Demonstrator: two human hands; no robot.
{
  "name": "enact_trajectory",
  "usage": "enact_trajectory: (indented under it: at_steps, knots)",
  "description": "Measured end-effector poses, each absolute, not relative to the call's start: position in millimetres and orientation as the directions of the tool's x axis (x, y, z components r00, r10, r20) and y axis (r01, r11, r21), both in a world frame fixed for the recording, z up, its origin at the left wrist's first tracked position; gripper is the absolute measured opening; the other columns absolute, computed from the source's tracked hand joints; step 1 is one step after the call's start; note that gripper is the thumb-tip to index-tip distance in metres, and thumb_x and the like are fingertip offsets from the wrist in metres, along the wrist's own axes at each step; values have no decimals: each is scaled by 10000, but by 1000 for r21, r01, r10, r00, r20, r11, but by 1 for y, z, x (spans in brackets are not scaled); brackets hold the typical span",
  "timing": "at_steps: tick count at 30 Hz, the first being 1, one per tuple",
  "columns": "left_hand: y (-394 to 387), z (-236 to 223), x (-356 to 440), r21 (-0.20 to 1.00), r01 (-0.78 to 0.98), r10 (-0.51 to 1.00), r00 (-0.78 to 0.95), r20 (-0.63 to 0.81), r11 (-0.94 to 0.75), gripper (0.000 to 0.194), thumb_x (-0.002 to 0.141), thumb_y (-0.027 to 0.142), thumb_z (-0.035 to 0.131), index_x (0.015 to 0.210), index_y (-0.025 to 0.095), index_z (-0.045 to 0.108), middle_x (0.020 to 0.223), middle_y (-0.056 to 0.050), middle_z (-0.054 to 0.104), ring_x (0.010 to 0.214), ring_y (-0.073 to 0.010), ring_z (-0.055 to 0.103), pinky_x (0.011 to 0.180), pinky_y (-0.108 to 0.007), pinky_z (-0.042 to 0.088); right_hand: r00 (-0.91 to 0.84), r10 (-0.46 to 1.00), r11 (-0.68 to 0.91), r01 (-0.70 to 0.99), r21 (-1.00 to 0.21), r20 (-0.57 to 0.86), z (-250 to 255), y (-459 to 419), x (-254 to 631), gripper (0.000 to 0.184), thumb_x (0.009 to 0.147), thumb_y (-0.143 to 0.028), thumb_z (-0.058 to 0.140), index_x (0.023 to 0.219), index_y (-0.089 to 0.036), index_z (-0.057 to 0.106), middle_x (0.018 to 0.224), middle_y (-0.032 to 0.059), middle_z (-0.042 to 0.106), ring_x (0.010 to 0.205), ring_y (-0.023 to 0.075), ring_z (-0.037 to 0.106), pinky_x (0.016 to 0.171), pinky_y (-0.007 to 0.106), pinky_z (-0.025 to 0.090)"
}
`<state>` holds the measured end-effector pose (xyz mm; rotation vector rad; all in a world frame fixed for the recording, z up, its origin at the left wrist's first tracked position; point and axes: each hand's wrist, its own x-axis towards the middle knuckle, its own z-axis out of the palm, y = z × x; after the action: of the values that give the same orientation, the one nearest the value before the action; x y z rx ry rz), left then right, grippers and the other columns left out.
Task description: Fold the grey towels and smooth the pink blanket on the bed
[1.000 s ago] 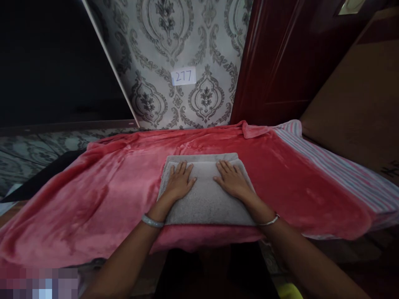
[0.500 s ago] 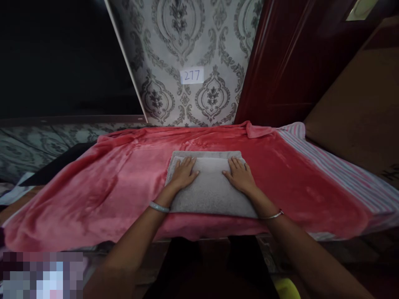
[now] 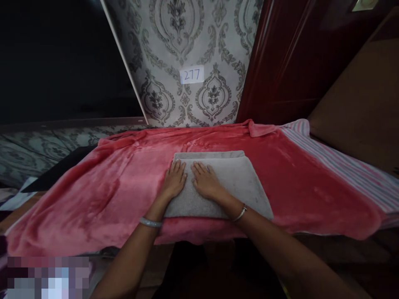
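A folded grey cloth, towel-like (image 3: 240,182), lies on a red plush blanket (image 3: 296,182). Its upper layer stops just short of the far edge, so a strip of the layer below shows there. My left hand (image 3: 175,179) rests flat on the cloth's left side, fingers stretched toward the far edge. Close beside it, my right hand (image 3: 205,179) also lies flat on the cloth, left of its middle, with fingers spread. Neither hand grips anything.
Behind the blanket is a patterned wall with a paper label (image 3: 192,74) reading 277. A large dark screen (image 3: 62,62) stands at the left. A dark red door (image 3: 280,62) and a brown cardboard box (image 3: 358,95) are at the right. Striped fabric (image 3: 343,166) edges the blanket's right side.
My right hand has moved left across the grey cloth, from its right side to near my left hand. My left hand has shifted slightly left and stays flat.
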<state>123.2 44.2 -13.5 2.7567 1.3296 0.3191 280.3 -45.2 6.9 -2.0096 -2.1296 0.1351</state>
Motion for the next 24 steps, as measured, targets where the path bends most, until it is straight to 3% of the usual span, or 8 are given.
enact_trajectory:
  at_steps: [4,10,13,15,19,24]
  knots:
    - [44,-14,123,143,777,790,598,138,-613,594,1039,351,321,1609,184,338,1703,-125,254,1578,-283,225,1241,-518,296,60,997,-49,980,-194,51,-1,-62,326,682,1034,-460,317,1634,-138,291,1702,123,203,1582,257,154,1266,515,148]
    - [41,-10,124,168,779,797,593,116,-604,601,1044,371,309,1615,185,319,1710,-122,241,1585,-279,203,1259,-521,255,358,933,-354,930,-95,30,-16,-103,415,710,1039,-487,262,1647,-122,235,1711,138,164,1582,261,147,1247,540,209]
    - [41,-8,126,176,784,804,587,101,-595,602,1041,367,318,1610,169,329,1711,-130,235,1587,-282,194,1262,-518,243,419,908,-416,903,-108,11,-18,-117,433,712,1035,-501,244,1650,-143,232,1714,142,156,1569,285,197,1208,577,286]
    - [41,-8,128,177,789,808,580,103,-589,601,1039,365,326,1605,166,338,1711,-131,235,1586,-282,197,1263,-510,241,435,900,-430,897,-103,27,-11,-121,429,702,1033,-497,248,1634,-137,283,1706,156,185,1570,313,179,1199,623,271]
    - [42,-9,129,169,782,800,583,145,-600,595,1033,370,352,1595,174,361,1701,-127,269,1581,-279,216,1257,-493,267,375,918,-360,925,-123,130,12,-121,379,672,1045,-455,253,1611,-100,331,1691,175,224,1583,327,114,1221,639,196]
    - [46,-12,126,173,769,788,593,166,-615,599,1034,404,350,1594,189,364,1698,-115,283,1581,-284,215,1257,-497,268,50,997,-35,975,-218,64,17,-117,285,679,1043,-485,344,1624,-136,324,1692,133,230,1571,316,185,1253,571,181]
